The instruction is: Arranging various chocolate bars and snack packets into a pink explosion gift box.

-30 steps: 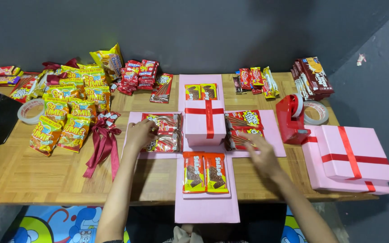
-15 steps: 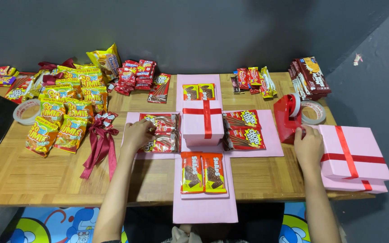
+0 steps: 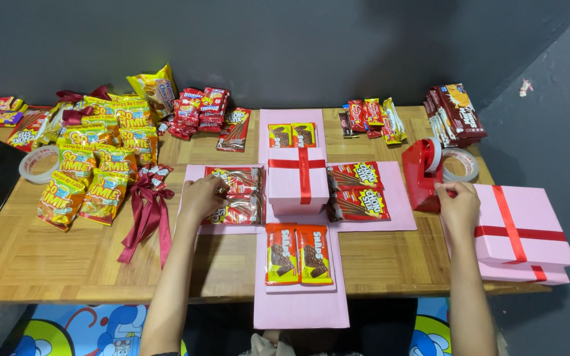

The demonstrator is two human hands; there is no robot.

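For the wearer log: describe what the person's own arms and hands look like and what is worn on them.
Both forearms are bare from the bottom edge of the picture up to the wrists; no sleeve shows. The left hand and right hand wear no gloves, and no watch, bracelet or ring is visible. Fingernails are too small to tell.

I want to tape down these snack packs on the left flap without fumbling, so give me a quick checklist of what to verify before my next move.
1. Right hand at the red tape dispenser: ok, touching its front end.
2. Tape piece pulled free: cannot tell, none visible.
3. Left hand steadying the snack packs on the left flap: ok.
4. Small pink box centred and closed, ribbon on: ok.
5. Front flap supported: not ok, it overhangs the table edge.
6. Spare pink boxes away from the dispenser: not ok, right beside it.
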